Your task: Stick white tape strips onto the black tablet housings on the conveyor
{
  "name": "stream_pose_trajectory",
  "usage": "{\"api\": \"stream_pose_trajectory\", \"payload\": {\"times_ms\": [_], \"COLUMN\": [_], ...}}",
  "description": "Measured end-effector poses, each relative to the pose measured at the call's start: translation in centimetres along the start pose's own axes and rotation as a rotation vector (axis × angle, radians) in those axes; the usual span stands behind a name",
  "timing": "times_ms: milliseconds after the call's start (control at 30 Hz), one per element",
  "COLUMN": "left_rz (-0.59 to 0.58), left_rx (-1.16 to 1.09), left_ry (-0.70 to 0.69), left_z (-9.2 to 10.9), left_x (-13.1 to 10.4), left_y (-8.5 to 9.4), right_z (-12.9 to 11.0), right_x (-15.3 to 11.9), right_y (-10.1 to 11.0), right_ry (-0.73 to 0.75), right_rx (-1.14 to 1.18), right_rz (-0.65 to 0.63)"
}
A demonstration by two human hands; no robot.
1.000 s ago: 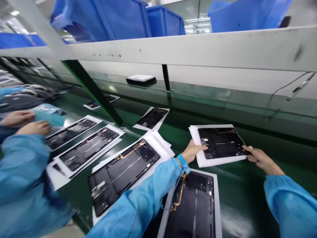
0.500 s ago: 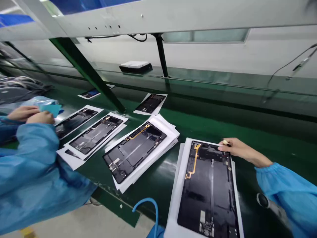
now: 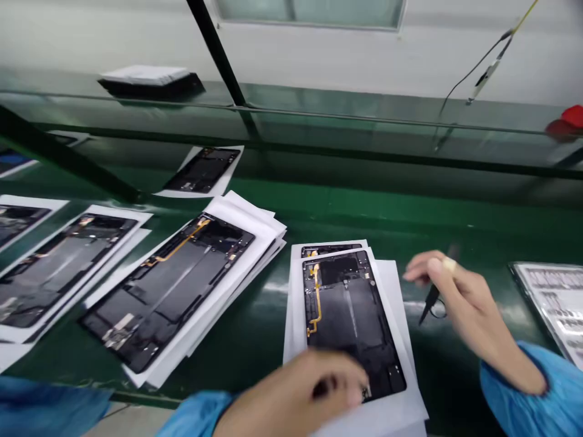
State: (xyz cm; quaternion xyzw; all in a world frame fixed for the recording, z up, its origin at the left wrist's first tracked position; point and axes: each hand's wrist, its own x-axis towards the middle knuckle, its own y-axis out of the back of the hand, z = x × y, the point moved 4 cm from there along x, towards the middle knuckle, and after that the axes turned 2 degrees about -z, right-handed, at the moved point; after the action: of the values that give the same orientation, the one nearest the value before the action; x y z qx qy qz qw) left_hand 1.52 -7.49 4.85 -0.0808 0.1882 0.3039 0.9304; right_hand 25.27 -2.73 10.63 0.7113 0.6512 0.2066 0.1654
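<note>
Several dark tablet housings lie on white sheets. The nearest housing (image 3: 353, 321), with an orange flex cable (image 3: 317, 297) along its left side, rests on a stack in front of me. My left hand (image 3: 300, 388) is blurred over its lower end, fingers curled; what they hold, if anything, cannot be made out. My right hand (image 3: 455, 291) is right of the stack, holding a dark pointed tool (image 3: 430, 297), tip down. Around one of its fingers is a pale wrap. Left of the stack, another housing (image 3: 177, 279) with an orange cable lies on piled sheets.
More housings (image 3: 68, 255) lie at the left, and one (image 3: 203, 170) sits farther back. A tray of small parts (image 3: 555, 297) is at the right. Behind are a green post (image 3: 68, 161), a rail and a black box (image 3: 150, 82). A cable with a clip (image 3: 485, 79) hangs upper right.
The view has turned right and down. My left hand has come in over the nearest housing. My right hand has left that housing's top edge and now has the dark tool.
</note>
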Motion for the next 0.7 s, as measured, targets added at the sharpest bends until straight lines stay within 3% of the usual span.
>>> {"api": "stream_pose_trajectory", "payload": {"times_ms": [133,233,367,700], "left_rz": [0.421,0.522,0.536,0.594], "left_rx": [0.522,0.622,0.592,0.608], "left_ry": [-0.283,-0.324,-0.300,-0.323], "left_z": [2.3,1.5,0.4,0.9], "left_x": [8.3,11.5,11.9,11.4], "left_y": [4.5,5.5,5.5,5.0], "right_z": [3.6,6.9,9.2,9.8], "right_x": [-2.5,-2.1,-1.2,-0.6], "right_y": [-2.4,-4.8,-6.5,-6.4], "right_ry": [-0.114,-0.150,-0.170,-0.066], "right_rx": [0.221,0.322,0.399,0.290], "right_rz": [-0.029,0.016,0.034,0.096]}}
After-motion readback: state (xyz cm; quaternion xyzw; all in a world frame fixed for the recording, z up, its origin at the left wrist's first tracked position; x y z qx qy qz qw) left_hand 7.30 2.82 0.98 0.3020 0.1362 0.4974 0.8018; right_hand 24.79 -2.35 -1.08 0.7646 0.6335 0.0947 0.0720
